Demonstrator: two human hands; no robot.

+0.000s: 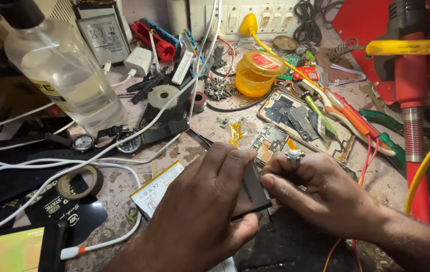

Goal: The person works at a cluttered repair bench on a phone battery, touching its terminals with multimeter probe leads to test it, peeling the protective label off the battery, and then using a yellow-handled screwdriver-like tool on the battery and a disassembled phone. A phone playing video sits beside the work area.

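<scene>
The bench [210, 128] looks rough, stained and matt. A clear glossy plastic bottle [64, 70] stands by smooth white cables [124, 136]; the dark panel [253, 189] is matt.

head cam | looks steeply down | close over cluttered workbench [124, 194] | single view

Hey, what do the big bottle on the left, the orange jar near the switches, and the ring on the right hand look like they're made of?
Bottle: clear plastic by its look; liquid and the bench show through, and the dark cap looks matte.
Orange jar: translucent plastic, glossy, with light glowing through its walls.
Ring on the right hand: silvery metal, judging by its bright glints; which metal cannot be told.
</scene>
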